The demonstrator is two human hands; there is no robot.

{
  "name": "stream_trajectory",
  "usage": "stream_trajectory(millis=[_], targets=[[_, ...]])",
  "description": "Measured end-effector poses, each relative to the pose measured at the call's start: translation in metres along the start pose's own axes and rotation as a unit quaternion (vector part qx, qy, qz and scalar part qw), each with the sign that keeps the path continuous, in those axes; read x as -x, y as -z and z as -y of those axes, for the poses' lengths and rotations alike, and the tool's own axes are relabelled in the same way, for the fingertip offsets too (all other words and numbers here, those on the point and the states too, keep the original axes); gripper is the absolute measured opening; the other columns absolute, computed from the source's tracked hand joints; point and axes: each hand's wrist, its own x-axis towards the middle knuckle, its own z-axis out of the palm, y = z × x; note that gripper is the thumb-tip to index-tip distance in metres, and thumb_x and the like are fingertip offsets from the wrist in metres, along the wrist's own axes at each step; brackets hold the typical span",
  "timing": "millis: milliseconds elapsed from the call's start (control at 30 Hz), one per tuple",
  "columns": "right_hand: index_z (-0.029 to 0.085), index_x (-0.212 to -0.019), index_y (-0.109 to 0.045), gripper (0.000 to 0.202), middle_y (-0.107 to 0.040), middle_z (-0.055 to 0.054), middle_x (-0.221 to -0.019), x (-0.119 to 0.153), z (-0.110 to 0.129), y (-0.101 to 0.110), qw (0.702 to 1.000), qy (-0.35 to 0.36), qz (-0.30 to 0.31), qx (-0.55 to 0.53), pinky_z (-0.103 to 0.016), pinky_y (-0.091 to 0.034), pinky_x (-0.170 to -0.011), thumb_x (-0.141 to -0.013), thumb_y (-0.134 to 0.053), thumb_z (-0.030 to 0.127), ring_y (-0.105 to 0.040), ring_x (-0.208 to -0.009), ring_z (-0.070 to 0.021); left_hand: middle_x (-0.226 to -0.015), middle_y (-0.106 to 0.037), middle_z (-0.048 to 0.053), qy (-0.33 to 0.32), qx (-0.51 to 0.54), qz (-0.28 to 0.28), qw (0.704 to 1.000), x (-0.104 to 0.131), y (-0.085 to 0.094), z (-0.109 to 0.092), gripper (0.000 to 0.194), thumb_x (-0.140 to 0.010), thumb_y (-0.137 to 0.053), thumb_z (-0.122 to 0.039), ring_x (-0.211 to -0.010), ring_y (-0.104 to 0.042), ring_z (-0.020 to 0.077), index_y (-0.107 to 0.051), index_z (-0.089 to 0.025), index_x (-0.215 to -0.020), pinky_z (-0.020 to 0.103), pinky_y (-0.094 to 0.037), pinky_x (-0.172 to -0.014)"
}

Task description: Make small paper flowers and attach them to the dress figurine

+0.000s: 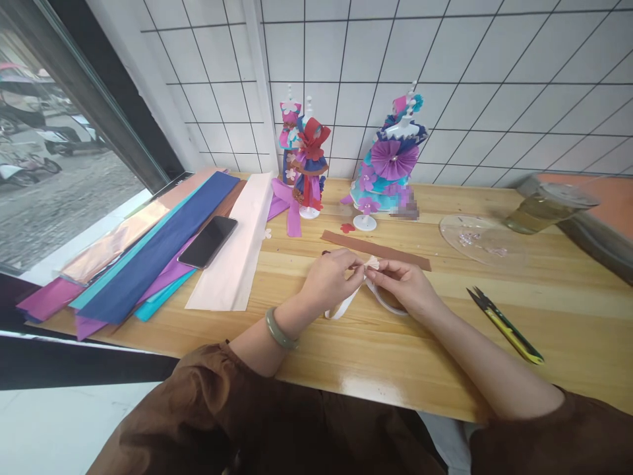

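My left hand point(330, 282) and my right hand point(406, 285) meet over the wooden table point(316, 356), with fingers pinched on a small pleated piece of pale paper point(372, 263) between them. A white strip point(346, 305) hangs below my left fingers. Partly behind my right hand, a curved white edge point(388, 305) rests on the table; the rest of that item is hidden. A brown paper strip point(380, 251) lies just beyond both hands. My left wrist has a green bangle point(277, 330).
Paper-dressed mannequin stands point(309, 168) are at the back. Left lie coloured paper sheets point(158, 254) and a phone point(208, 241). Right are yellow-green snips point(507, 326), a clear dish point(475, 241) with small beads and a lidded cup point(544, 210). A red paper flower point(348, 228) lies beyond the strip.
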Motion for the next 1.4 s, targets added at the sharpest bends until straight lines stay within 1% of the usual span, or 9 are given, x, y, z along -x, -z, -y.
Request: stream_trajectory(millis=[200,300,433,533,700,833,1033,1200,1400], targets=[[0.019,-0.083,-0.063,0.033,-0.066,-0.004,-0.084,-0.002,-0.006,-0.001,0.999,0.025,0.010,0.022,-0.031,-0.045,-0.075,-0.063,-0.066,0.045,-0.059,-0.079,-0.0184,-0.076,-0.060,0.004,-0.012,0.011,0.009,1.000,-0.001,-0.002,-0.001,0.015,-0.078,-0.047,-0.024,-0.075,-0.054,0.0138,-0.060,-0.017,-0.076,0.026,-0.040,-0.070],[0.019,-0.083,-0.062,0.030,-0.066,-0.004,-0.084,-0.002,-0.005,-0.001,0.999,0.024,0.015,0.018,-0.031,-0.044,-0.077,-0.065,-0.064,0.043,-0.059,-0.080,-0.0180,-0.074,-0.060,0.003,0.016,0.048,0.012,0.999,-0.001,-0.003,-0.001,0.015,-0.077,-0.048,-0.025,-0.071,-0.052,0.0123,-0.060,-0.017,-0.075,0.024,-0.040,-0.066],[0.018,-0.077,-0.063,0.024,-0.066,-0.003,-0.082,0.001,0.000,-0.002,1.000,0.009,0.011,0.000,-0.031,-0.043,-0.077,-0.068,-0.063,0.041,-0.059,-0.079,-0.0173,-0.070,-0.060,0.001,0.076,0.124,0.009,0.989,0.000,-0.007,-0.001,0.015,-0.074,-0.050,-0.027,-0.063,-0.051,0.0100,-0.061,-0.016,-0.075,0.022,-0.039,-0.059],[0.018,-0.076,-0.063,0.023,-0.066,-0.003,-0.081,0.001,0.001,-0.002,1.000,0.002,0.013,-0.008,-0.030,-0.043,-0.075,-0.067,-0.064,0.039,-0.058,-0.076,-0.0163,-0.069,-0.060,0.002,0.138,0.222,0.017,0.965,0.000,-0.009,-0.002,0.017,-0.073,-0.051,-0.028,-0.060,-0.051,0.0091,-0.059,-0.014,-0.074,0.021,-0.039,-0.056],[0.018,-0.077,-0.064,0.024,-0.065,-0.003,-0.077,-0.001,-0.002,0.000,1.000,0.004,0.003,0.009,-0.028,-0.043,-0.070,-0.067,-0.064,0.040,-0.057,-0.070,-0.0146,-0.064,-0.056,0.000,0.217,0.364,0.053,0.904,-0.004,-0.005,0.000,0.015,-0.068,-0.057,-0.027,-0.056,-0.047,0.0057,-0.057,-0.011,-0.070,0.019,-0.037,-0.054],[0.018,-0.078,-0.066,0.025,-0.066,-0.003,-0.075,-0.001,-0.003,0.003,1.000,0.001,-0.001,0.020,-0.027,-0.043,-0.067,-0.068,-0.063,0.040,-0.057,-0.067,-0.0143,-0.060,-0.053,-0.001,0.243,0.425,0.078,0.869,-0.005,-0.005,0.007,0.016,-0.067,-0.058,-0.027,-0.051,-0.043,0.0041,-0.058,-0.011,-0.070,0.019,-0.033,-0.051],[0.018,-0.080,-0.068,0.026,-0.067,-0.003,-0.072,0.000,-0.003,0.004,0.999,0.015,-0.004,0.033,-0.029,-0.044,-0.068,-0.072,-0.059,0.041,-0.059,-0.070,-0.0169,-0.062,-0.054,0.001,0.253,0.481,0.108,0.832,-0.004,-0.009,0.012,0.017,-0.068,-0.059,-0.027,-0.054,-0.045,0.0047,-0.059,-0.010,-0.071,0.020,-0.034,-0.055],[0.018,-0.082,-0.069,0.027,-0.067,-0.004,-0.076,0.001,0.001,0.004,0.997,0.044,-0.010,0.067,-0.030,-0.045,-0.065,-0.072,-0.059,0.041,-0.059,-0.069,-0.0174,-0.061,-0.053,0.000,0.269,0.489,0.127,0.820,-0.005,-0.007,0.011,0.018,-0.067,-0.060,-0.027,-0.052,-0.044,0.0041,-0.059,-0.010,-0.069,0.020,-0.033,-0.053],[0.019,-0.082,-0.069,0.025,-0.064,-0.005,-0.077,0.001,0.002,0.005,0.993,0.078,-0.009,0.089,-0.029,-0.045,-0.060,-0.074,-0.057,0.039,-0.056,-0.065,-0.0156,-0.062,-0.054,0.001,0.264,0.460,0.134,0.837,-0.005,-0.006,0.013,0.017,-0.068,-0.059,-0.027,-0.052,-0.045,0.0041,-0.058,-0.010,-0.070,0.019,-0.033,-0.052]])
